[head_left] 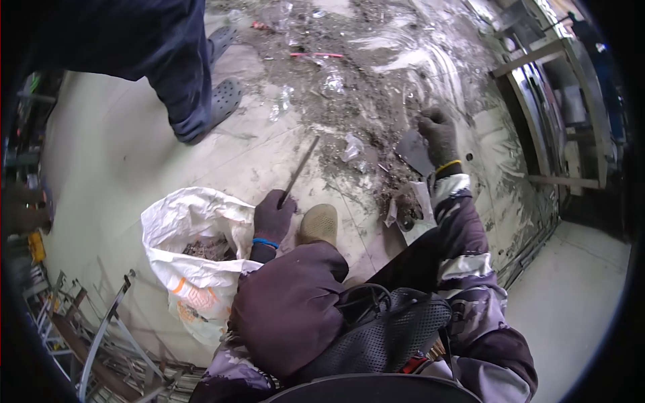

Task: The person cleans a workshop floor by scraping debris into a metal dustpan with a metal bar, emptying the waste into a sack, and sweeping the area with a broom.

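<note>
My left hand (273, 216), in a dark glove with a blue band at the wrist, is closed around a thin dark rod (300, 168) that points up and away from me. Just left of it stands an open white sack (195, 208) with dark debris inside. On the right, my gloved right hand (438, 134), yellow at the cuff, is closed on a flat grey scraper-like tool (415, 153); its grip is hidden by the fingers. Dark debris (369, 127) and clear plastic scraps (353, 148) lie on the floor between and beyond the hands.
Another person's dark trouser leg (178, 87) and grey clogs (226, 101) are at the upper left. A metal frame (588, 101) stands along the right side. Metal racks (101, 336) occupy the lower left. A thin red strip (316, 55) lies among the debris.
</note>
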The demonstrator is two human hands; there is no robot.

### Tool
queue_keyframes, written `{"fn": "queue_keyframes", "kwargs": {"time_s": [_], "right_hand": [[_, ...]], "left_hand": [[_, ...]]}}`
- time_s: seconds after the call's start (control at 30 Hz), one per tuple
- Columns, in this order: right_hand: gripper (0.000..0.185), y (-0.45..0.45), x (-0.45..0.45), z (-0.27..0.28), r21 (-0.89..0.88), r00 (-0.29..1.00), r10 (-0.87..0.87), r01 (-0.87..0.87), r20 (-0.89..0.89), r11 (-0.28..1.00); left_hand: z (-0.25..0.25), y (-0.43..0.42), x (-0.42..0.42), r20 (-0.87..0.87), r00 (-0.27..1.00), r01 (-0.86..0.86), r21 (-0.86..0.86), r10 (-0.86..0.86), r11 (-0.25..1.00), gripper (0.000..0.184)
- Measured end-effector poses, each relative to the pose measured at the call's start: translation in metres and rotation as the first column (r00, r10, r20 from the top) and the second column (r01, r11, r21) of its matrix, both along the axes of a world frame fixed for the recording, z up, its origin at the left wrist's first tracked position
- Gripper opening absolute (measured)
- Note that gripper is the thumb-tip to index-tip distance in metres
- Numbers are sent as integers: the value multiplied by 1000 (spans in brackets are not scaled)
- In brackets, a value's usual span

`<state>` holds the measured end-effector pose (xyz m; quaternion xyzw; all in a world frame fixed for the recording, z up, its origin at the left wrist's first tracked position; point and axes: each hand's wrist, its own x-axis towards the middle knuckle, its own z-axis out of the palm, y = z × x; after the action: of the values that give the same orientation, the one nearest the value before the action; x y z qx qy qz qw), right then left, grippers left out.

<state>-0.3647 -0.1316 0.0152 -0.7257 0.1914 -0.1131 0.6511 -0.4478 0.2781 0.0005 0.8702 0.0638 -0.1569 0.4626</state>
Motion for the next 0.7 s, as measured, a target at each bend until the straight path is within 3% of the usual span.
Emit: {"fn": "queue_keyframes", "kwargs": {"time_s": [0.07, 0.2, 0.3, 0.33, 0.4, 0.43, 0.53, 0.6, 0.7], "right_hand": [[8, -4, 1, 34, 138, 996, 74, -65, -59, 988], [6, -30, 11, 56, 109, 999, -29, 31, -23, 994], [8, -50, 16, 60, 419, 991, -23, -36, 133, 907], [8, -52, 18, 56, 417, 990, -24, -35, 136, 908], [10, -54, 20, 49, 203, 977, 14, -58, 211, 978], [11, -53, 22, 45, 455, 972, -7, -104, 236, 884], [11, -25, 23, 48, 526, 969, -3, -131, 247, 840], [12, -6, 24, 44, 421, 987, -64, -3, 145, 907], [16, 8, 19, 38, 514, 987, -60, -25, 148, 857]], "left_hand": [[-7, 4, 0, -48, 999, -24, -24, 23, 999, 24], [6, -3, 3, -113, 994, 0, -1, 0, 1000, 25], [-7, -3, 1, -70, 997, 32, -3, -33, 999, 26], [-11, -4, 1, -73, 996, 43, -44, -46, 998, 26], [-13, -5, 2, -72, 995, 60, -86, -67, 994, 27], [-13, -5, 1, -90, 991, 91, -52, -96, 994, 27], [-7, -7, 1, -133, 979, 151, -14, -152, 988, 29], [2, -6, 1, -153, 973, 174, -3, -173, 985, 29], [21, -4, 11, -117, 977, 175, -49, -180, 983, 29]]}}
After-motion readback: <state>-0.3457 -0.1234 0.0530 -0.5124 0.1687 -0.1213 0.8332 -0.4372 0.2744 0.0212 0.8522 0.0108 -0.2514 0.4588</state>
